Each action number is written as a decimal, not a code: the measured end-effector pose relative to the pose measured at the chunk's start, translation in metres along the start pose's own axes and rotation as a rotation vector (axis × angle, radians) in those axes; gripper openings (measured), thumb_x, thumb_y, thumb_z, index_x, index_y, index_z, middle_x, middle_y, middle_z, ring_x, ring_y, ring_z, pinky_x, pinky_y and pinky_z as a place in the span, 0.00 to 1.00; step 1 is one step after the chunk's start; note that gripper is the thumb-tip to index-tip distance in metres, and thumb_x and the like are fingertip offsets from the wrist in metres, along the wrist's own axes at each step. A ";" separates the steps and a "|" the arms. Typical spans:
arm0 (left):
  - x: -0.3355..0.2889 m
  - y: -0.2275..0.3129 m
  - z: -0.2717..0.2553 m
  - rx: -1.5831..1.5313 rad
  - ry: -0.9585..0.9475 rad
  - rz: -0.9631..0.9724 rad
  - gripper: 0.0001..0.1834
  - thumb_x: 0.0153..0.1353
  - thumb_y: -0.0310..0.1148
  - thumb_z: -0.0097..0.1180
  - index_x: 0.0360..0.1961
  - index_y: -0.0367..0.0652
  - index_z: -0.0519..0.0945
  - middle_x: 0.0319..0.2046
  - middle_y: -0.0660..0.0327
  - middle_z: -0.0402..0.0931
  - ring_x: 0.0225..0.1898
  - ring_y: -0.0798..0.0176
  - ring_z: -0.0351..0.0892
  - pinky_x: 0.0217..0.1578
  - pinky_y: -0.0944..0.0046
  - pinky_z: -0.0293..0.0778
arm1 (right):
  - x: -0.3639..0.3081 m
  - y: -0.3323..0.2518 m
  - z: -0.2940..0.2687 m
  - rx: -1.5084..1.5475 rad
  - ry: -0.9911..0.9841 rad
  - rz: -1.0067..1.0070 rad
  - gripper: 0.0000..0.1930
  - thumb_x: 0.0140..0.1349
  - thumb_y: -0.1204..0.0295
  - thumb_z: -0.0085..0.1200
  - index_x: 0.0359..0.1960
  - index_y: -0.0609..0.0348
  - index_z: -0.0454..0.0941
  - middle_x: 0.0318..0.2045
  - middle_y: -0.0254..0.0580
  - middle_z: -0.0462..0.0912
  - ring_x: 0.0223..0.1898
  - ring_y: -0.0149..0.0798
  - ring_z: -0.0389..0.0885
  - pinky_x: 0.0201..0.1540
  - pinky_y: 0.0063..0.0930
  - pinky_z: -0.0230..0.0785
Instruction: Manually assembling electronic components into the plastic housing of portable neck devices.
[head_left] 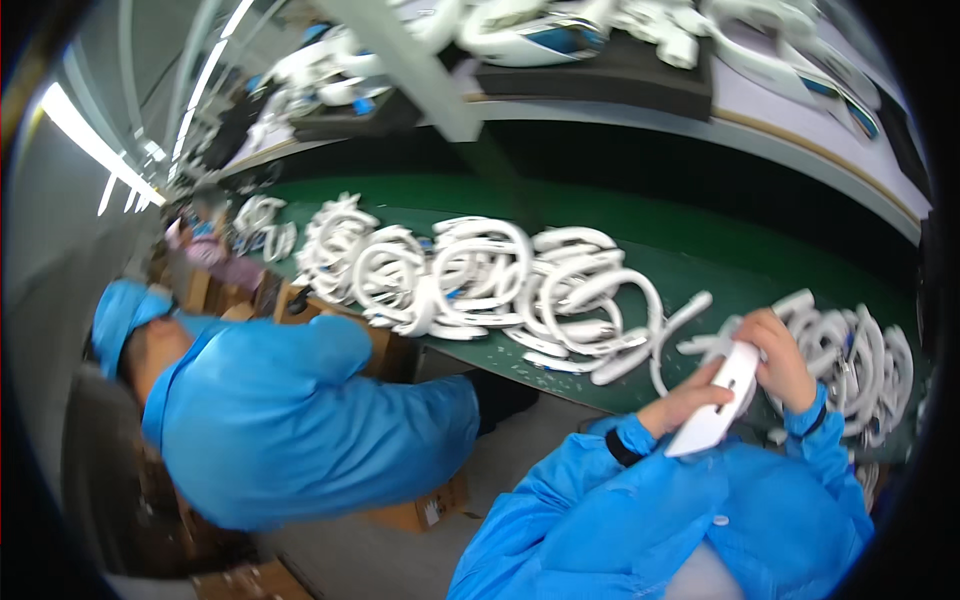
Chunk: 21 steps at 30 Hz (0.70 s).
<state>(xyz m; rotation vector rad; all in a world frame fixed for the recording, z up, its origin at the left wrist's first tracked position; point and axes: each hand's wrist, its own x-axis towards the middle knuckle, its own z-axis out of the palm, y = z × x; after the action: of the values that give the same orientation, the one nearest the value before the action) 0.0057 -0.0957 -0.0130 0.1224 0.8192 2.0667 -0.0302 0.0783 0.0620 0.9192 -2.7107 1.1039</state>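
A long white plastic part (703, 428) with a small dark opening in its face is tilted between my two hands, close to my chest. My left hand (685, 400) is closed on its left edge. From above and to the right, my right hand (780, 358) grips its upper portion, and its fingers wrap over the end. Part of the piece is hidden by my fingers. Just beyond my right hand lies a heap of white curved plastic parts (865, 365). To the left of my hands, a larger pile of white ring-shaped parts (485, 265) spreads along the bench.
The parts lie on a green bench (640, 240). Above it runs a shelf (600, 112) with more white parts on dark foam blocks (620, 75). At left, a co-worker in blue (300, 410) bends beside the bench near cardboard boxes (425, 505).
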 end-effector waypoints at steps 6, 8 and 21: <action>-0.001 0.028 0.003 0.013 -0.039 0.018 0.40 0.47 0.33 0.59 0.61 0.41 0.53 0.37 0.50 0.73 0.28 0.53 0.80 0.27 0.58 0.78 | -0.001 0.001 -0.064 0.057 -0.244 0.307 0.24 0.45 0.77 0.59 0.48 0.65 0.71 0.44 0.49 0.75 0.47 0.47 0.73 0.51 0.35 0.65; -0.005 0.034 0.006 0.008 -0.020 0.084 0.39 0.46 0.36 0.59 0.57 0.37 0.56 0.32 0.49 0.74 0.26 0.52 0.79 0.26 0.59 0.78 | 0.002 0.003 -0.077 0.097 -0.081 0.549 0.21 0.48 0.76 0.59 0.47 0.64 0.72 0.45 0.48 0.75 0.47 0.42 0.74 0.48 0.32 0.66; -0.005 0.024 0.006 0.590 0.150 0.276 0.30 0.53 0.41 0.54 0.52 0.30 0.65 0.40 0.55 0.73 0.38 0.65 0.75 0.38 0.68 0.72 | -0.015 -0.017 0.090 1.846 0.524 0.449 0.34 0.66 0.45 0.21 0.51 0.65 0.66 0.43 0.54 0.77 0.44 0.43 0.78 0.48 0.30 0.71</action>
<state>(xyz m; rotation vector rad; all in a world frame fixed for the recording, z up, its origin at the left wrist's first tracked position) -0.0058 -0.1060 0.0064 0.4268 1.5625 2.0384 0.0054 0.0175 0.0019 -0.1772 -0.8502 3.1979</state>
